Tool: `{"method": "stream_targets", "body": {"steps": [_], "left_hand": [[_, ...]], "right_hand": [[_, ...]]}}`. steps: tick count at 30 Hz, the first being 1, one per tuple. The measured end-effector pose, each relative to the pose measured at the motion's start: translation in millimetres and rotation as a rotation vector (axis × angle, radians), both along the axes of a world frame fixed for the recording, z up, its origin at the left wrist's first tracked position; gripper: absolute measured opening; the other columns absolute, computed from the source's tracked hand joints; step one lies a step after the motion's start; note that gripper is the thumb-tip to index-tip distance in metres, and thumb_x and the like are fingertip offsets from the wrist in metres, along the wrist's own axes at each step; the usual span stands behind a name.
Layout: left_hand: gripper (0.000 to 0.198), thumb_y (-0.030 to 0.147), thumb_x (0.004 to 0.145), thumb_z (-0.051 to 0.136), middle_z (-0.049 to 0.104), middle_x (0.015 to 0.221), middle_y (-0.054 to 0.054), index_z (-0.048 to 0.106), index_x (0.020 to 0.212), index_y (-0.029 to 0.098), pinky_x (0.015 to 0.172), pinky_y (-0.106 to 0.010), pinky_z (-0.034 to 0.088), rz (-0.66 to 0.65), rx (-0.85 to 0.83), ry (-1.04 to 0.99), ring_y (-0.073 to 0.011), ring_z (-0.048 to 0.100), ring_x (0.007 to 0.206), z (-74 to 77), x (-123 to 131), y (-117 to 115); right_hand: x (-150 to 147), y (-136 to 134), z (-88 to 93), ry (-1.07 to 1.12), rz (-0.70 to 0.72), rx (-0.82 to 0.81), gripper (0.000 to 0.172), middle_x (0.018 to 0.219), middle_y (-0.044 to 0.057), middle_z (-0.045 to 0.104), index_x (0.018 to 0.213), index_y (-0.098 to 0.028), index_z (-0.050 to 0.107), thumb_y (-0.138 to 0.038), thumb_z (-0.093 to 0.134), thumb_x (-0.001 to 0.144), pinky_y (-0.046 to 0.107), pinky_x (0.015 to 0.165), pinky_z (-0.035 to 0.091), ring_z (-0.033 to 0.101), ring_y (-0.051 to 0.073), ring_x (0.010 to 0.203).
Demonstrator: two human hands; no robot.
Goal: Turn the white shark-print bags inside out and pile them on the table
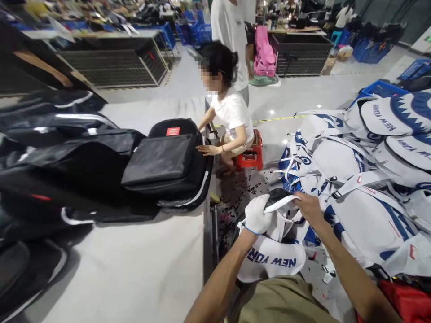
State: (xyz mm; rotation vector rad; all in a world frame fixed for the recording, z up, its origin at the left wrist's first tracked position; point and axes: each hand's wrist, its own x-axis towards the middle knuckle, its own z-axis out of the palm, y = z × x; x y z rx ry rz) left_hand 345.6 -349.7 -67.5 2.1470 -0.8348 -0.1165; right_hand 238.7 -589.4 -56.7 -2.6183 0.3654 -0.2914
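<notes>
1. I judge the work to be mid-run: one white bag (272, 251) lies across the lap, in both hands, while a big heap of like white bags (367, 179) lies just to the right. I cannot tell from here which of those are done.
2. On the table (134, 269) to the left sits a stack of black bags (101, 166), which a seated co-worker (232, 116) touches with one hand; that pile is well apart from my pair of hands.
3. The left hand (256, 214) wears a white glove and is closed round the near end of a white strap (281, 202) at the bag's top edge, forearm coming up from the lower middle, wrist bent slightly inward.
4. The right hand (308, 208) is bare, palm down, fingers curled and pinching the same strap's far end; its forearm runs in from the lower right.
5. Small dark scraps (245, 188) litter the floor beyond the bag, near a red stool (251, 157).
</notes>
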Motion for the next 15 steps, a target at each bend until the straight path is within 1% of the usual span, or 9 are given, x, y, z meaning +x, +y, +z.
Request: {"method": "stream_targets", "body": {"steps": [1,2,4,6,7,9,11,13,15], "left_hand": [[0.043,0.036,0.094,0.060,0.082,0.122,-0.013,0.076,0.131,0.020,0.100,-0.041,0.057,0.005,-0.024,0.097,-0.0295,0.075,0.108,-0.4,12.2,-2.9],[0.037,0.038,0.096,0.058,0.082,0.106,-0.010,0.077,0.121,0.020,0.089,-0.037,0.057,-0.003,-0.052,0.214,-0.0258,0.074,0.095,0.2,23.9,-5.1],[0.033,0.045,0.097,0.058,0.073,0.081,-0.003,0.076,0.100,0.018,0.072,-0.029,0.050,-0.034,-0.130,0.462,-0.0188,0.065,0.074,2.1,44.7,-8.0],[0.037,0.051,0.094,0.060,0.064,0.072,0.000,0.072,0.088,0.017,0.065,-0.026,0.043,-0.055,-0.215,0.630,-0.0151,0.056,0.067,3.3,58.7,-9.9],[0.038,0.053,0.093,0.061,0.062,0.071,0.001,0.071,0.086,0.017,0.064,-0.025,0.041,-0.045,-0.241,0.661,-0.0144,0.054,0.067,4.0,62.2,-10.3],[0.037,0.053,0.090,0.063,0.061,0.071,0.001,0.072,0.087,0.017,0.063,-0.024,0.040,-0.009,-0.229,0.668,-0.0141,0.054,0.067,6.9,61.9,-9.1],[0.036,0.053,0.090,0.064,0.062,0.069,0.001,0.072,0.087,0.018,0.059,-0.023,0.038,0.015,-0.177,0.683,-0.0139,0.054,0.064,12.5,53.6,-4.4],[0.036,0.054,0.091,0.065,0.062,0.067,0.001,0.071,0.086,0.019,0.055,-0.023,0.037,0.009,-0.134,0.710,-0.0136,0.054,0.060,19.4,41.6,4.9],[0.038,0.056,0.091,0.067,0.062,0.068,0.000,0.069,0.082,0.019,0.054,-0.023,0.036,0.001,-0.121,0.709,-0.0135,0.054,0.059,24.6,30.5,19.5]], "right_hand": [[18.0,-8.1,-1.1,0.059,0.048,0.100,0.054,0.067,0.003,0.062,0.079,-0.023,0.067,-0.062,0.045,0.108,0.030,0.065,0.040,0.060,0.020,0.067],[35.2,-14.5,-2.1,0.116,0.089,0.206,0.056,0.065,0.002,0.059,0.075,-0.023,0.065,-0.067,0.047,0.105,0.030,0.063,0.038,0.057,0.019,0.065],[64.7,-21.6,-3.9,0.226,0.123,0.406,0.061,0.062,0.000,0.053,0.068,-0.023,0.060,-0.075,0.051,0.097,0.028,0.058,0.034,0.051,0.018,0.062],[84.0,-22.6,-6.3,0.305,0.100,0.553,0.064,0.059,-0.001,0.048,0.063,-0.023,0.055,-0.082,0.057,0.088,0.027,0.055,0.030,0.045,0.016,0.059],[89.0,-21.7,-7.5,0.324,0.080,0.602,0.065,0.058,-0.002,0.046,0.061,-0.022,0.054,-0.083,0.060,0.084,0.027,0.054,0.028,0.042,0.015,0.058],[89.7,-18.4,-9.3,0.315,0.046,0.650,0.065,0.058,-0.003,0.044,0.060,-0.022,0.053,-0.083,0.065,0.078,0.027,0.055,0.027,0.039,0.013,0.059],[81.1,-13.7,-9.5,0.292,0.026,0.667,0.064,0.058,-0.003,0.045,0.061,-0.021,0.054,-0.081,0.068,0.076,0.026,0.056,0.026,0.039,0.013,0.060],[68.5,-6.5,-7.8,0.286,0.008,0.673,0.063,0.058,-0.003,0.045,0.061,-0.020,0.054,-0.080,0.069,0.076,0.026,0.056,0.026,0.039,0.012,0.060],[57.5,5.3,-4.6,0.290,0.008,0.670,0.062,0.058,-0.003,0.045,0.061,-0.020,0.054,-0.079,0.069,0.077,0.027,0.055,0.025,0.039,0.013,0.060]]}}
